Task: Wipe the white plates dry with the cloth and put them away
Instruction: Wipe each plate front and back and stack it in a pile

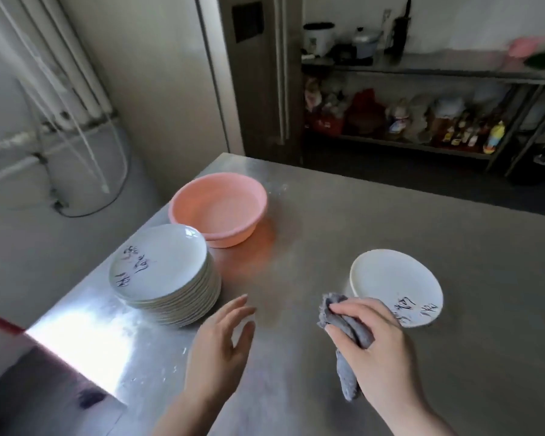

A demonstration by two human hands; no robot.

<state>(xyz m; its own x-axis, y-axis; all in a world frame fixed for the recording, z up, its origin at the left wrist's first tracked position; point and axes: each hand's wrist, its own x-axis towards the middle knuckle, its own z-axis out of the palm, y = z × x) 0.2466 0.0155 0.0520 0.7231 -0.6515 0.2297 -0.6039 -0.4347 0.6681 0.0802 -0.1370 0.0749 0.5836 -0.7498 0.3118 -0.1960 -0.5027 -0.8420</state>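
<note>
A tall stack of white plates (162, 269) with dark writing stands at the left of the steel table (390, 215). One single white plate (394, 283) with writing lies on the table at the right. My right hand (375, 344) grips a bunched grey cloth (350, 328) just left of that plate, its edge partly hidden behind my fingers. My left hand (224, 344) hovers over the table with straight, spread fingers, holding nothing, to the right of the stack.
A pink plastic basin (219, 212) sits behind the stack near the table's far left corner. Across a dark floor gap, metal shelves (422, 70) hold pots and bottles. The table's left edge drops off beside the stack.
</note>
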